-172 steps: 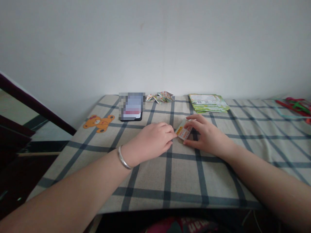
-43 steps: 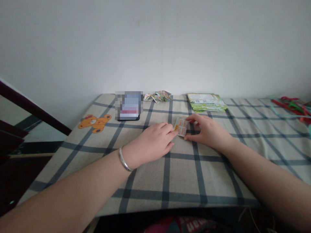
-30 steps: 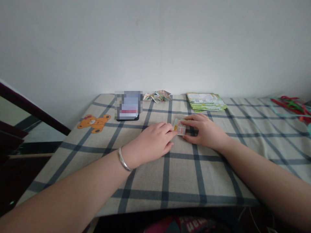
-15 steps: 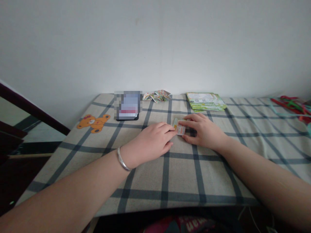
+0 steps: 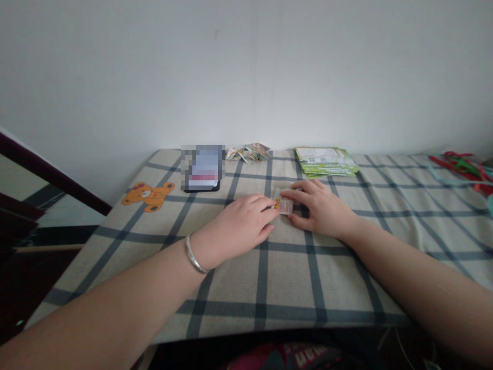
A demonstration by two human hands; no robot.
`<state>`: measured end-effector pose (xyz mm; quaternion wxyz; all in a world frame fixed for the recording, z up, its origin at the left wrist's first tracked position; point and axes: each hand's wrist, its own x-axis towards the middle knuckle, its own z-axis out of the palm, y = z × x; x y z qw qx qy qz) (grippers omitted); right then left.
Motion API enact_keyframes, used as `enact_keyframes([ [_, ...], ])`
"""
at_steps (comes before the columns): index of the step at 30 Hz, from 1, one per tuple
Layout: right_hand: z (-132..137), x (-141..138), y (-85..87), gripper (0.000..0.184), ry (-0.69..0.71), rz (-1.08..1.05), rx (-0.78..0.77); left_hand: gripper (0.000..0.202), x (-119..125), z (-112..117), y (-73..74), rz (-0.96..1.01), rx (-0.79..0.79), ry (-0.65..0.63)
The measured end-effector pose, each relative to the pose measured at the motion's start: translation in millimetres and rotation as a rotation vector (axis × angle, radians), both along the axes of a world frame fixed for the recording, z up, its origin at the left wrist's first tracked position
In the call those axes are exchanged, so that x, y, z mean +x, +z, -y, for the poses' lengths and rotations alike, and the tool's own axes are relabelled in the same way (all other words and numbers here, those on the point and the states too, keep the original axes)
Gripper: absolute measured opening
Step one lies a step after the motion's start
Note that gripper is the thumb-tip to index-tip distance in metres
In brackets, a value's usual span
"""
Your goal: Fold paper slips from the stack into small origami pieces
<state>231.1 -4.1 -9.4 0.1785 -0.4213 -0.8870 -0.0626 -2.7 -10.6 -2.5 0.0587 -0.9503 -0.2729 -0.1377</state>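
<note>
A small folded paper (image 5: 285,205), printed white, green and yellow, lies on the checked cloth between my two hands. The fingertips of my left hand (image 5: 246,221), which comes in from the left with a silver bangle on the wrist, press on its left edge. My right hand (image 5: 319,208) holds the paper from the right, with bent fingers over its top and the thumb at its lower right corner. Parts of the paper are hidden under the fingers of both hands.
Behind my hands lie a phone (image 5: 204,169) with a blurred screen, several folded paper pieces (image 5: 250,152) and a stack of green leaflets (image 5: 326,161). An orange bear shape (image 5: 148,196) is at the left, red and green straps (image 5: 464,167) at the far right. A wall (image 5: 246,77) rises behind the table.
Both hands stay in nearly the same place. The paper has shifted very slightly under the fingers, and a little more of its yellow part shows.
</note>
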Motion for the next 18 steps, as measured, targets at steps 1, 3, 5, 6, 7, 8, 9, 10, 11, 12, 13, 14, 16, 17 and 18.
enact_keyframes([
  [1, 0.1, 0.3, 0.0, 0.047, 0.002, -0.005, -0.003, 0.027, -0.4, -0.2, 0.3, 0.002, -0.011, 0.005],
  [3, 0.2, 1.0, 0.5, 0.046, 0.006, -0.013, -0.012, 0.026, -1.1, -0.8, 1.0, 0.008, -0.03, 0.012],
  [5, 0.0, 1.5, 1.4, 0.046, 0.013, -0.024, -0.028, 0.025, -1.7, -1.7, 2.0, 0.013, -0.042, 0.013],
  [6, -0.1, 1.7, 1.7, 0.046, 0.017, -0.029, -0.034, 0.024, -1.9, -2.1, 2.6, 0.014, -0.045, 0.012],
  [7, -0.2, 1.6, 2.0, 0.046, 0.021, -0.034, -0.038, 0.023, -2.1, -2.5, 3.1, 0.014, -0.045, 0.009],
  [8, -0.3, 1.5, 2.1, 0.046, 0.024, -0.037, -0.04, 0.023, -2.1, -2.8, 3.6, 0.015, -0.046, 0.007],
  [9, -0.3, 1.1, 2.1, 0.047, 0.025, -0.038, -0.036, 0.023, -2.0, -3.0, 4.1, 0.015, -0.048, 0.006],
  [10, -0.3, 0.6, 2.0, 0.047, 0.025, -0.037, -0.031, 0.023, -1.9, -3.1, 4.4, 0.015, -0.053, 0.008],
  [11, -0.1, 0.0, 1.9, 0.047, 0.025, -0.036, -0.025, 0.024, -1.6, -3.0, 4.6, 0.016, -0.059, 0.011],
  [12, 0.1, -0.7, 1.8, 0.047, 0.024, -0.035, -0.02, 0.025, -1.4, -2.9, 4.7, 0.016, -0.064, 0.014],
  [13, 0.4, -1.3, 1.8, 0.047, 0.024, -0.033, -0.016, 0.027, -1.0, -2.6, 4.6, 0.015, -0.066, 0.018],
  [14, 0.7, -1.9, 1.9, 0.046, 0.023, -0.03, -0.016, 0.029, -0.8, -2.3, 4.4, 0.014, -0.066, 0.02],
  [16, 1.2, -2.8, 2.3, 0.046, 0.02, -0.023, -0.022, 0.031, -0.4, -1.7, 3.7, 0.008, -0.057, 0.018],
  [17, 1.4, -3.1, 2.6, 0.045, 0.016, -0.02, -0.026, 0.032, -0.3, -1.4, 3.3, 0.003, -0.052, 0.016],
  [18, 1.6, -3.3, 2.8, 0.045, 0.013, -0.018, -0.028, 0.032, -0.2, -1.1, 2.9, -0.001, -0.045, 0.015],
])
